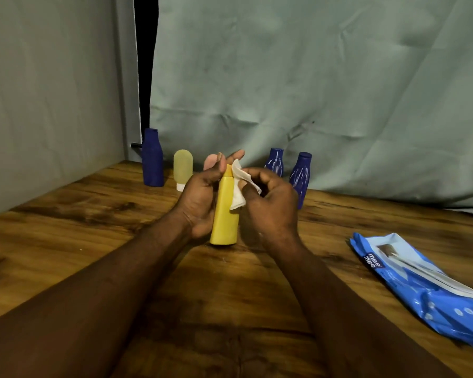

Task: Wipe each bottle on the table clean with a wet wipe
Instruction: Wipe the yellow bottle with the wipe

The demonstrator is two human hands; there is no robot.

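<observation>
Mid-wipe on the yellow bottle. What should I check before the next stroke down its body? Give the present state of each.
1. Grip of left hand on yellow bottle: ok, fingers curl round its upper half.
2. Hold of right hand on wet wipe: ok, pinched and pressed near the bottle's top.
3. Bottle top closed: cannot tell, fingers and wipe cover it.
4. Bottle's base resting on the table: cannot tell.
5. Clearance from tall blue bottle and pale tube: ok, both upright at the back.
6. Spare wipes: ok, wipe pack lies on the table's right.
</observation>
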